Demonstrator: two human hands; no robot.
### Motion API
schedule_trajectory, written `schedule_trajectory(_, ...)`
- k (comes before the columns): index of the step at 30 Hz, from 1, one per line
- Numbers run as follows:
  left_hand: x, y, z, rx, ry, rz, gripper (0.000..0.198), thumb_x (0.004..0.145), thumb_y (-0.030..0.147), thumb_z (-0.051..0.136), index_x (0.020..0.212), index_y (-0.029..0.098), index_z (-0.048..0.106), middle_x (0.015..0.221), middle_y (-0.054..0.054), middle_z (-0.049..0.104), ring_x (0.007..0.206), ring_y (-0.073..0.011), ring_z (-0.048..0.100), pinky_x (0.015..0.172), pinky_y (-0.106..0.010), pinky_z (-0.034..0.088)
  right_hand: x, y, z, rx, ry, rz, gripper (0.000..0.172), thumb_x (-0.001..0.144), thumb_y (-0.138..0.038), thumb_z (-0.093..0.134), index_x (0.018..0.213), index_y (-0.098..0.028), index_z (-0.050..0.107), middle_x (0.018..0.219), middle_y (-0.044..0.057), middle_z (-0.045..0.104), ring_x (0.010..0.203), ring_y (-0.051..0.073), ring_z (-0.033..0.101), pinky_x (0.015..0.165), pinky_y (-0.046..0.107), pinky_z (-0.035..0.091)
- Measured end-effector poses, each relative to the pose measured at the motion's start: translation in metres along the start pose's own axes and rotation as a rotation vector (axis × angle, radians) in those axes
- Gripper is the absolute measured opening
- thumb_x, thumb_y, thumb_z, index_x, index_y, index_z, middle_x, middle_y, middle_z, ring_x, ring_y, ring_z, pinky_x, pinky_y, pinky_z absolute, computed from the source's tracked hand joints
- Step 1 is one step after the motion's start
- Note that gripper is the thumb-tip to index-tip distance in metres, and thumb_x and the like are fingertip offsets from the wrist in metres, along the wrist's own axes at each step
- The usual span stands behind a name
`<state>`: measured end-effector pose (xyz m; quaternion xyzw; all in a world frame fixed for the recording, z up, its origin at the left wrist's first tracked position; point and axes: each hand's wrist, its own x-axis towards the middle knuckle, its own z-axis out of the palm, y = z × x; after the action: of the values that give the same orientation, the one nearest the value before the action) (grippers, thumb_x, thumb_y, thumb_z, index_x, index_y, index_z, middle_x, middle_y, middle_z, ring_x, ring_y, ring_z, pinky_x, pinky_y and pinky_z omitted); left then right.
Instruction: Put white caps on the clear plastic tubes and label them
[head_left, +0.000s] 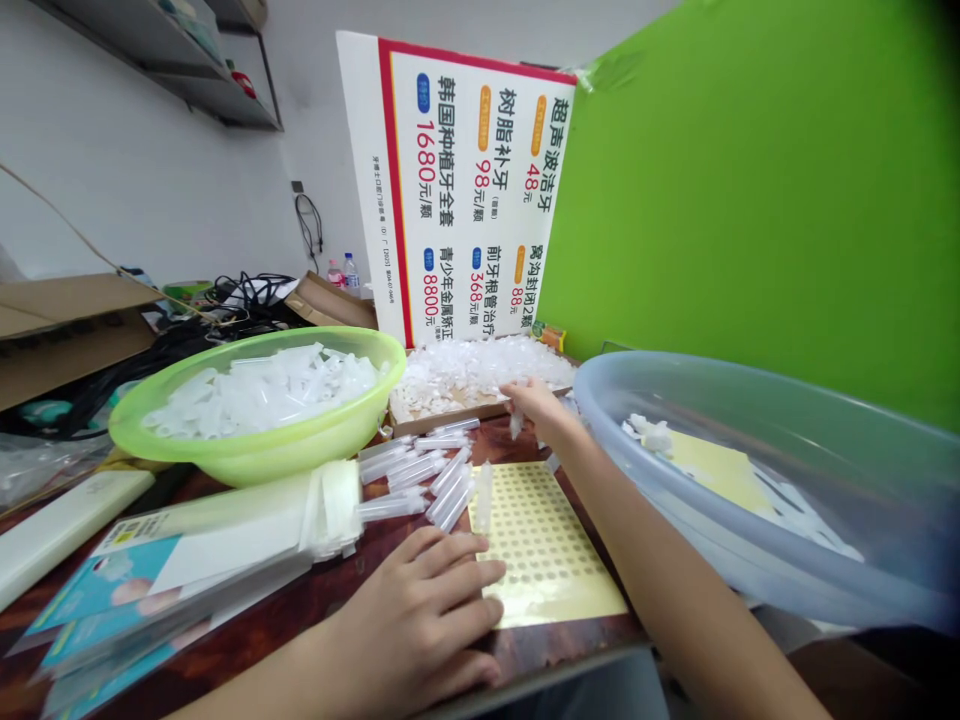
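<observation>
My left hand [442, 610] lies palm down on the table's near part, fingers spread, fingertips over the left edge of a yellow sticker sheet [551, 545] with rows of small round dots. One clear tube [484, 498] lies on that sheet's left side, just beyond my fingers. My right hand [536, 405] is stretched forward at the near edge of a shallow cardboard tray [480, 375] heaped with small clear pieces. Its fingers are pinched together on a small clear plastic piece [516, 422]. Several clear tubes [450, 485] lie left of the sheet.
A green bowl [300, 450] full of clear tubes stands left. Packets with blue print [142, 580] and a white box [75, 530] lie before it. At right is a bluish basin [697, 520] with yellow and white scraps. A printed board [465, 200] rises behind the tray.
</observation>
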<state>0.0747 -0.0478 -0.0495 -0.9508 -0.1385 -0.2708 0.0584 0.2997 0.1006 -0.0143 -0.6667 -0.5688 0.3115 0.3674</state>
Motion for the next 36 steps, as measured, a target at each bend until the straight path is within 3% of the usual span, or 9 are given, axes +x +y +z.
schedule_trajectory(3,0.0,-0.002,-0.002,0.011,0.038,-0.024,0.012,0.09,0.03,0.055,0.095,0.022,0.062,0.112,0.002,0.068,0.111,-0.018,0.055,0.093,-0.031,0.035,0.006,0.002,0.0,-0.014,0.052,-0.014,0.025,0.093,-0.035,0.052,0.104,-0.014,0.058,0.091,0.004,0.062,0.069,0.011,0.06,0.059,0.026,0.053)
schedule_trajectory(8,-0.002,-0.018,-0.014,0.073,0.127,-0.144,0.015,0.09,0.018,0.05,0.092,0.019,0.064,0.107,-0.003,0.069,0.109,-0.0228,0.055,0.089,-0.037,0.04,0.001,-0.011,-0.005,-0.135,0.139,-0.207,0.029,0.096,-0.033,0.036,0.108,-0.016,0.055,0.092,0.006,0.063,0.071,0.014,0.06,0.06,0.025,0.048)
schedule_trajectory(13,-0.003,-0.038,-0.04,0.228,0.144,-0.271,0.017,0.092,0.021,0.049,0.092,0.018,0.066,0.106,-0.006,0.069,0.112,-0.024,0.054,0.09,-0.038,0.04,-0.013,-0.011,-0.005,-0.51,0.105,-0.246,0.009,0.075,-0.01,0.058,0.079,-0.014,0.065,0.1,0.015,0.062,0.104,0.03,0.054,0.084,0.035,0.041)
schedule_trajectory(16,-0.005,-0.051,-0.059,0.261,0.003,-0.392,0.022,0.093,0.027,0.047,0.088,0.018,0.066,0.095,-0.006,0.07,0.103,-0.0233,0.057,0.088,-0.037,0.04,-0.014,-0.001,-0.004,-0.701,0.083,-0.183,0.011,0.077,-0.009,0.058,0.084,-0.011,0.066,0.107,0.02,0.059,0.113,0.034,0.048,0.088,0.042,0.039)
schedule_trajectory(20,-0.017,-0.065,-0.089,0.168,-0.317,-0.563,0.027,0.09,0.042,0.05,0.08,0.021,0.066,0.083,-0.002,0.068,0.079,-0.0199,0.061,0.071,-0.029,0.042,-0.005,0.011,-0.002,-0.858,0.072,-0.095,0.02,0.087,-0.028,0.057,0.101,-0.014,0.062,0.113,0.011,0.059,0.11,0.026,0.051,0.09,0.046,0.042)
schedule_trajectory(24,-0.036,-0.068,-0.116,0.162,-0.358,-0.744,0.028,0.084,0.052,0.054,0.089,0.029,0.069,0.095,0.0,0.072,0.083,-0.024,0.065,0.069,-0.029,0.043,0.002,0.015,-0.003,-0.887,0.14,-0.093,0.017,0.087,-0.02,0.053,0.098,-0.013,0.064,0.11,0.017,0.059,0.102,0.029,0.057,0.083,0.042,0.044)
schedule_trajectory(30,-0.037,-0.054,-0.117,0.394,-0.577,-0.943,0.032,0.076,0.051,0.059,0.085,0.024,0.072,0.081,-0.01,0.074,0.075,-0.0348,0.068,0.055,-0.034,0.043,-0.006,-0.005,0.004,-0.683,0.229,-0.453,0.018,0.086,-0.019,0.047,0.101,-0.015,0.057,0.105,0.014,0.058,0.093,0.025,0.058,0.08,0.033,0.042)
schedule_trajectory(33,-0.027,-0.048,-0.106,0.471,-0.654,-0.957,0.038,0.076,0.053,0.058,0.081,0.017,0.07,0.077,-0.015,0.073,0.071,-0.0373,0.068,0.056,-0.038,0.046,-0.016,-0.017,0.018,-0.556,0.207,-0.636,0.017,0.088,-0.027,0.048,0.102,-0.017,0.054,0.102,0.01,0.058,0.079,0.018,0.058,0.075,0.029,0.044)
schedule_trajectory(36,-0.028,-0.045,-0.101,0.47,-0.676,-0.926,0.024,0.074,0.039,0.064,0.084,0.017,0.069,0.081,-0.014,0.073,0.074,-0.0378,0.068,0.057,-0.038,0.045,-0.028,-0.027,0.028,-0.401,0.197,-0.753,0.018,0.088,-0.032,0.049,0.099,-0.018,0.053,0.098,0.008,0.058,0.067,0.014,0.056,0.065,0.026,0.045)
